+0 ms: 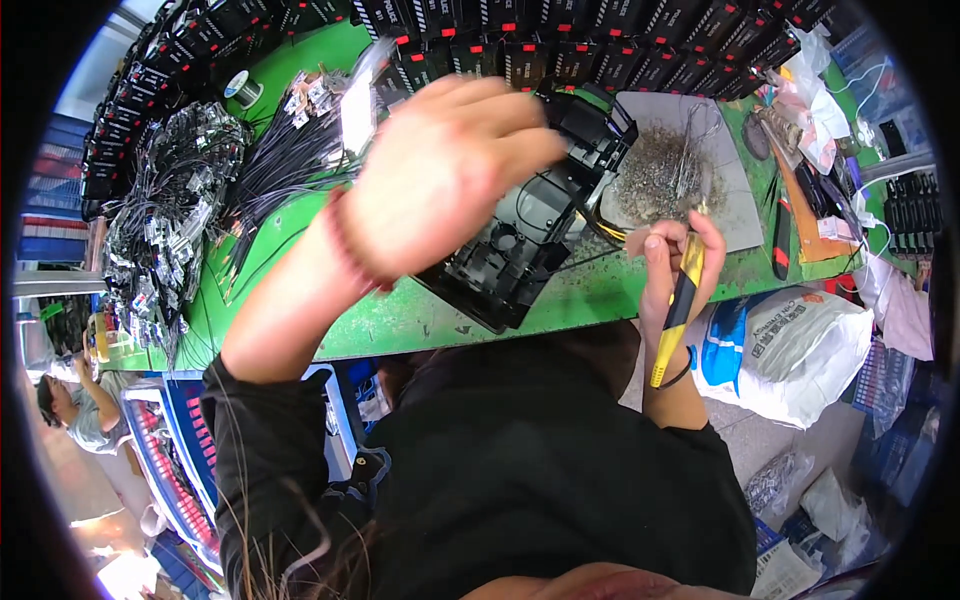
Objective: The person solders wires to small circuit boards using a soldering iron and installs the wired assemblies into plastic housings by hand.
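Note:
A black plastic housing (510,250) lies open on the green bench, its inner parts and thin wires showing. Over its left side hovers my left hand (450,170), smeared by motion, with a reddish bracelet on the wrist; its fingertips are too blurred to read. My right hand (685,260) is closed round a yellow-and-black pen-shaped handle, which looks like a soldering iron (678,315), its tip pointing away from me. Yellow and dark wires (608,230) run from the housing toward my right thumb; whether the fingers touch them, I cannot tell.
A grey board (740,200) covered with metal scraps lies beyond my right hand. Bundles of black cables (270,150) and a wire spool (243,88) occupy the left. Rows of black boxes (520,65) line the back. A red-and-black knife (781,235) lies right; a white sack (790,350) stands below.

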Motion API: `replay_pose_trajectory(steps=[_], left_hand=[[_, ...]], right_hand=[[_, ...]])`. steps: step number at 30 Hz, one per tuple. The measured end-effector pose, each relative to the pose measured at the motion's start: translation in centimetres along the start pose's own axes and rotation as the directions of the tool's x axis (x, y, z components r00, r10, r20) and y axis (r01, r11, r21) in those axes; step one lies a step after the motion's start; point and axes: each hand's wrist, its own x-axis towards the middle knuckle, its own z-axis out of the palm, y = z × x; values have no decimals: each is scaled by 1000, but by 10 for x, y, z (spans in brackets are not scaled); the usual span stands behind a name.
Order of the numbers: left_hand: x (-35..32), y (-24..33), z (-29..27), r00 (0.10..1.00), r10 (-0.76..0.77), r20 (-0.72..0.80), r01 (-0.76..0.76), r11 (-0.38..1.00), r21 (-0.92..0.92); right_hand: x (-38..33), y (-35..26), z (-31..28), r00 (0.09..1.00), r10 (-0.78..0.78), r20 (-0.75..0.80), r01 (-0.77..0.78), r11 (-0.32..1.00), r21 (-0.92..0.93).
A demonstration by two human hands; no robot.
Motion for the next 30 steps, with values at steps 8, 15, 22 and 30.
replay_pose_trajectory(steps=[8, 15, 22, 30], left_hand=[[-18, -29, 83, 982, 175, 73, -151, 956, -251], [-40, -40, 59, 683, -595, 423, 671, 740, -42], [-54, -41, 80, 644, -531, 551, 728, 647, -228], [-185, -14, -73, 441, -867, 232, 865, 341, -367]], right_hand=[[-22, -2, -27, 985, -165, -42, 158, 978, -134], [-3, -47, 8, 916, -243, 318, 330, 909, -255], [-17, -52, 47, 732, -85, 675, 231, 964, -129], [-13, -4, 20, 985, -102, 142, 92, 993, 74]])
